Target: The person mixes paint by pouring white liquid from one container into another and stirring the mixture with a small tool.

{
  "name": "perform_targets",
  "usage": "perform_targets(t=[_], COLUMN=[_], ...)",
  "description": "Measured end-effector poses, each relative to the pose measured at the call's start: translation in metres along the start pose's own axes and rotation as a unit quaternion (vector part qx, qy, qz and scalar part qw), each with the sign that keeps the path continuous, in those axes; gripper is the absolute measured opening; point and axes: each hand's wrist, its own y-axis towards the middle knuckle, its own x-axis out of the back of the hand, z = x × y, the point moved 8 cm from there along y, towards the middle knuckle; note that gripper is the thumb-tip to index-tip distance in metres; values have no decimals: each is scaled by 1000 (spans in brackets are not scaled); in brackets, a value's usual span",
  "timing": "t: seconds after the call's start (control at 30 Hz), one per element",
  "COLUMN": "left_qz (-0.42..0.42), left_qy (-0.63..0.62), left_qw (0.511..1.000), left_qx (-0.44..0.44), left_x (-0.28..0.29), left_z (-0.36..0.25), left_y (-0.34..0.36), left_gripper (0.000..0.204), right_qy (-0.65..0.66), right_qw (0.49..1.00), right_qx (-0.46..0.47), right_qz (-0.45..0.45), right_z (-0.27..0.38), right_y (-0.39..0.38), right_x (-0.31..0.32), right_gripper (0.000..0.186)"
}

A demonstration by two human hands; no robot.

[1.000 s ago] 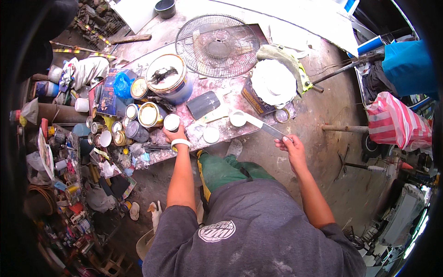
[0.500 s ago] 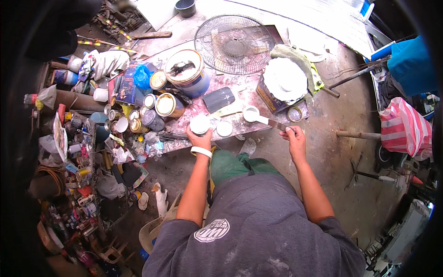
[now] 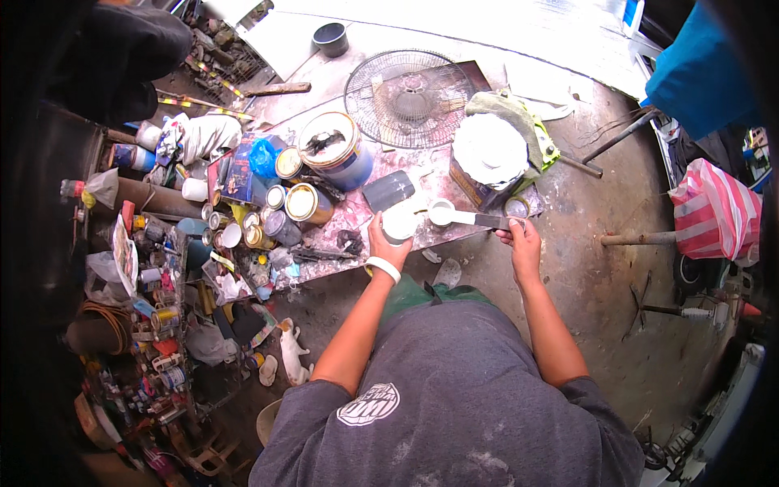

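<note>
My left hand (image 3: 388, 253), with a white band at the wrist, grips a white-topped container (image 3: 401, 219) just left of a small white cup (image 3: 441, 213) at the table's front. My right hand (image 3: 519, 247) holds a flat spatula (image 3: 491, 221), its white-coated blade reaching left to that small cup. Behind them lie a dark flat piece (image 3: 388, 189) and a white-covered square tin (image 3: 490, 148).
Paint cans and buckets (image 3: 333, 154) crowd the table's left (image 3: 337, 273). A fan grille (image 3: 410, 93) lies behind. A cluttered rack (image 3: 166, 341) and a white cat (image 3: 294, 353) are lower left. Metal pipes (image 3: 637, 239) and a striped bag (image 3: 714, 211) are right.
My left hand has moved rightward with the white-topped container, closer to the spatula's end. The spatula has become more level. The view has shifted slightly, and the cat shows more fully.
</note>
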Motion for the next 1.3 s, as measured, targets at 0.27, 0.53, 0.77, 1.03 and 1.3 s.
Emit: perform_targets(t=[0.27, 0.53, 0.77, 1.03, 1.3], left_qz=[34, 65, 66, 26, -40], left_qy=[26, 67, 24, -90, -111], left_qw=[996, 992, 995, 994, 991], left_qx=[-73, -82, -76, 54, 64], left_x=[-23, -40, -44, -25, 32], left_z=[-21, -31, -33, 14, 14], left_y=[21, 29, 32, 26, 1], left_gripper=[79, 77, 80, 92, 85], right_qy=[-13, 0, 14, -28, -171], right_qw=[1000, 1000, 1000, 1000, 977], right_qx=[13, 16, 6, 10, 113], right_qz=[-16, -8, -20, -9, 64], right_z=[0, -9, -11, -5, 35], right_y=[5, 3, 4, 4, -6], right_x=[6, -2, 5, -1, -34], right_gripper=[27, 26, 27, 26, 26])
